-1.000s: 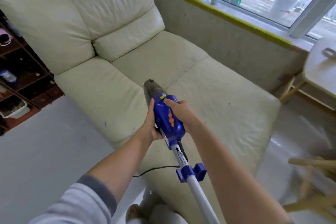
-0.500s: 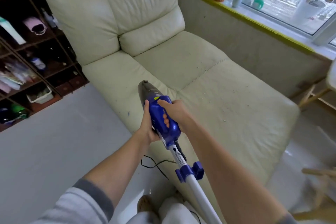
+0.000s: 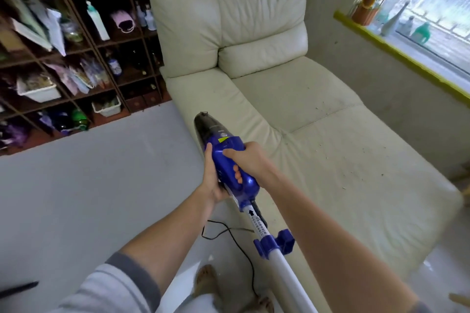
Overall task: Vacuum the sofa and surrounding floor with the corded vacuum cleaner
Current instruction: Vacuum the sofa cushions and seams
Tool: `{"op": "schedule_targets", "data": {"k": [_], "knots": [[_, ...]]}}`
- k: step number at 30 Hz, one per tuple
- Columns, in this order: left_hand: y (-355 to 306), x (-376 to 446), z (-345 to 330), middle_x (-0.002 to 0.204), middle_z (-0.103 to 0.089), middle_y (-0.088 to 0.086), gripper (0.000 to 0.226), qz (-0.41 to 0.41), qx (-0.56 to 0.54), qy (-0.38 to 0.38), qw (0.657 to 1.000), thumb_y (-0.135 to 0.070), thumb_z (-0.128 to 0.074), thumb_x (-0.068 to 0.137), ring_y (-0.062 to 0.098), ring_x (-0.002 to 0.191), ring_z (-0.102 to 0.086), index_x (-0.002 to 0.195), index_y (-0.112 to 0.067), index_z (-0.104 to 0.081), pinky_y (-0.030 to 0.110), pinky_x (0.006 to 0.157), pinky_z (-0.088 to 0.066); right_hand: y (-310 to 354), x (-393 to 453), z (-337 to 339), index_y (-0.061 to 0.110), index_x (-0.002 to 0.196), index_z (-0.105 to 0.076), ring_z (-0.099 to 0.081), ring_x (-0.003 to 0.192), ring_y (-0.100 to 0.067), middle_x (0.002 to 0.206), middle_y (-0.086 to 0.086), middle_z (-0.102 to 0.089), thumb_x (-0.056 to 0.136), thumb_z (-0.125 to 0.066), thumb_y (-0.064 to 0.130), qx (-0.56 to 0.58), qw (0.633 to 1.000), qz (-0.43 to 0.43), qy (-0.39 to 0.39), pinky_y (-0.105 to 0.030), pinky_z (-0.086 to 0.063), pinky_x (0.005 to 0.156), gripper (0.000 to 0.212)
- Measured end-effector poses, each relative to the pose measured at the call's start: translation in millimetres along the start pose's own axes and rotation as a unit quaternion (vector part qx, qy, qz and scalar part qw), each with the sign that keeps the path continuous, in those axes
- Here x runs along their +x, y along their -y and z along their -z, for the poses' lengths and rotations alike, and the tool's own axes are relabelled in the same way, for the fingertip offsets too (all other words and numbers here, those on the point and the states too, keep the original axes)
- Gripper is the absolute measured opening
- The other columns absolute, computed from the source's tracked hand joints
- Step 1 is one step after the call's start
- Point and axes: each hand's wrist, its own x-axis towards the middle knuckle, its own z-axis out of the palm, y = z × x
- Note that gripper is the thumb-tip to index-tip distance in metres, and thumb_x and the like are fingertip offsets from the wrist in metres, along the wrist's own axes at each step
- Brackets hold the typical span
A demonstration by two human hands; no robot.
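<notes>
Both hands grasp the blue body of the corded stick vacuum cleaner point(image 3: 229, 160), held above the floor just off the sofa's near-left edge; the left hand point(image 3: 213, 180) wraps the body's left side from beneath, thumb lying up along the plastic; the right hand point(image 3: 250, 162) clenches the handle from above, its fingers curled through the loop and showing orange in the opening. The dark dust cup points away towards the sofa arm; the white tube point(image 3: 284, 269) with its blue clip runs down towards the bottom edge of the view. The black power cord point(image 3: 244, 254) loops over the pale floor point(image 3: 89, 198) beside the tube, near the person's feet.

The cream leather sofa point(image 3: 318, 140) fills the right half, its chaise seat speckled with crumbs towards the right edge; two back cushions stand at the far end. A dark wooden cubby shelf point(image 3: 76, 58) crammed with bottles, papers and bins lines the far-left wall; a windowsill point(image 3: 407, 58) with a yellow edge carries small ornaments at the upper right.
</notes>
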Motion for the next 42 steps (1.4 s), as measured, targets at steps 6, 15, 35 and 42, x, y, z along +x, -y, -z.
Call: {"op": "schedule_targets", "data": {"k": [6, 15, 35, 42], "knots": [[9.0, -11.5, -12.9, 0.043, -0.051, 0.012, 0.083, -0.064, -0.001, 0.003, 0.998, -0.080, -0.030, 0.083, 0.021, 0.029, -0.042, 0.068, -0.009, -0.070, 0.020, 0.036, -0.039, -12.4, -9.1, 4.0, 0.004, 0.090, -0.047, -0.049, 0.028, -0.015, 0.059, -0.013, -0.055, 0.087, -0.043, 0.006, -0.113, 0.992, 0.033, -0.032, -0.015, -0.035, 0.033, 0.006], [69.6, -5.2, -61.4, 0.042, -0.048, 0.009, 0.086, 0.004, 0.001, -0.044, 0.999, -0.085, -0.034, 0.077, 0.020, 0.034, -0.047, 0.068, -0.005, -0.066, 0.020, 0.043, -0.046, -45.7, -18.7, 69.4, 0.005, 0.074, -0.050, -0.047, 0.028, -0.014, 0.039, -0.006, -0.051, 0.095, -0.053, 0.040, -0.144, 0.989, 0.007, -0.044, -0.013, -0.034, 0.032, 0.041], [131.5, 29.4, -129.1, 0.060, -0.069, 0.006, 0.069, 0.109, 0.136, -0.100, 0.980, -0.080, -0.059, 0.068, 0.021, 0.046, -0.066, 0.084, -0.014, -0.066, 0.030, 0.061, -0.052, -107.6, -44.9, 163.2, 0.003, 0.083, -0.056, -0.050, 0.038, -0.013, 0.045, -0.004, -0.053, 0.098, -0.045, 0.044, -0.024, 0.987, -0.104, -0.117, -0.021, -0.039, 0.042, 0.044], [137.6, 40.0, -149.6, 0.082, -0.074, 0.009, 0.087, 0.165, 0.204, -0.091, 0.961, -0.085, -0.060, 0.059, 0.029, 0.077, -0.069, 0.113, -0.017, -0.067, 0.037, 0.065, -0.054, -117.9, -53.7, 185.3, 0.009, 0.072, -0.048, -0.049, 0.045, -0.017, 0.051, -0.006, -0.053, 0.098, -0.049, 0.038, 0.051, 0.977, -0.132, -0.158, -0.024, -0.039, 0.047, 0.039]]}}
